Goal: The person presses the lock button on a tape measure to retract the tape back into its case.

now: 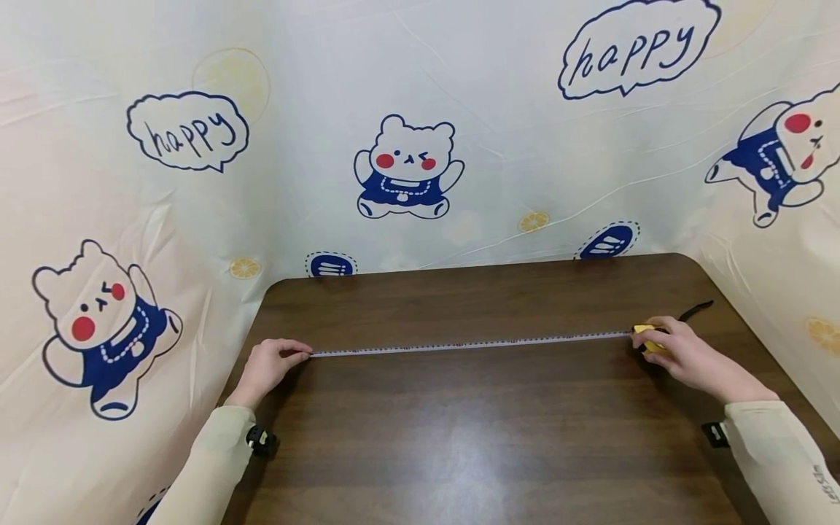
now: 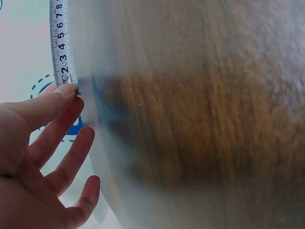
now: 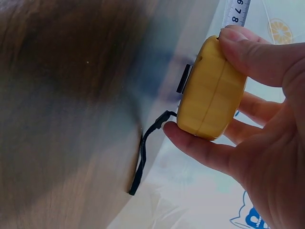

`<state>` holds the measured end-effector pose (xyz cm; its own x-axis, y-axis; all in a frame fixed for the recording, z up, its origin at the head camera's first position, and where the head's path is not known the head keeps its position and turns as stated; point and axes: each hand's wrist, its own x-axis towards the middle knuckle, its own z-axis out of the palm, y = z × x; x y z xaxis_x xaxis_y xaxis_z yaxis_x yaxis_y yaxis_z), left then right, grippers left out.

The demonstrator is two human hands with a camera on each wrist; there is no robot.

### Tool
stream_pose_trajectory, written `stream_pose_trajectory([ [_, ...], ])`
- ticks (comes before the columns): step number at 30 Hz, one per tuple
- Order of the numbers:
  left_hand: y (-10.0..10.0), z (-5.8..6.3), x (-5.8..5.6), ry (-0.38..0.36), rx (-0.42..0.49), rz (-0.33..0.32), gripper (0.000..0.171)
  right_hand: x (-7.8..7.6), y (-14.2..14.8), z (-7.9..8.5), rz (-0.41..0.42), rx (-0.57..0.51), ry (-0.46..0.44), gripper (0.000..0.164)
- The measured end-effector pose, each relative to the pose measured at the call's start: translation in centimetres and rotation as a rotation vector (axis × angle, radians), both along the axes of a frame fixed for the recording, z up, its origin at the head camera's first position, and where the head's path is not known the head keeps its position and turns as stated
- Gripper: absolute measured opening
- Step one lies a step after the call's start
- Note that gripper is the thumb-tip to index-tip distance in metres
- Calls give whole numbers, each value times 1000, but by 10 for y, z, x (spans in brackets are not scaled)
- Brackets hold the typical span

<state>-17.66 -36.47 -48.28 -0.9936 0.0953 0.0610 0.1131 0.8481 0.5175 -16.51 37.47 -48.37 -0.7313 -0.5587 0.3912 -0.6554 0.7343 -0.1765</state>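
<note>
A yellow tape measure [image 1: 650, 340] is held in my right hand [image 1: 697, 361] over the right side of the table. Its white blade [image 1: 459, 346] runs out straight and taut across to the left. My left hand [image 1: 267, 368] pinches the metal hook end [image 2: 67, 78] between thumb and forefinger, the other fingers spread loosely in the left wrist view. In the right wrist view, thumb and fingers curl round the yellow case [image 3: 209, 90]; a black clip [image 3: 184, 78] shows on its side. A black wrist strap [image 3: 143, 152] hangs from the case.
The brown wooden table [image 1: 472, 430] has rounded far corners and reflects light near its middle. Pale cloth [image 1: 308, 109] printed with cartoon bears and "happy" bubbles rises behind and on both sides. A dark device [image 1: 261, 440] sits at the left wrist, another [image 1: 715, 435] at the right.
</note>
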Motion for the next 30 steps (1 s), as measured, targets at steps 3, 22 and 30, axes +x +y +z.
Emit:
stream_pose_trajectory([
  [3,0,-1,0,9,-3,1,10,0,0,0,1,3,5,45],
  [22,-1,-3,-6,21,22,2,10,-2,-4,2,-9,-1,-46,40],
  [30,5,-5,-7,21,25,-10,9,-1,-9,2,-20,-3,-51,59],
])
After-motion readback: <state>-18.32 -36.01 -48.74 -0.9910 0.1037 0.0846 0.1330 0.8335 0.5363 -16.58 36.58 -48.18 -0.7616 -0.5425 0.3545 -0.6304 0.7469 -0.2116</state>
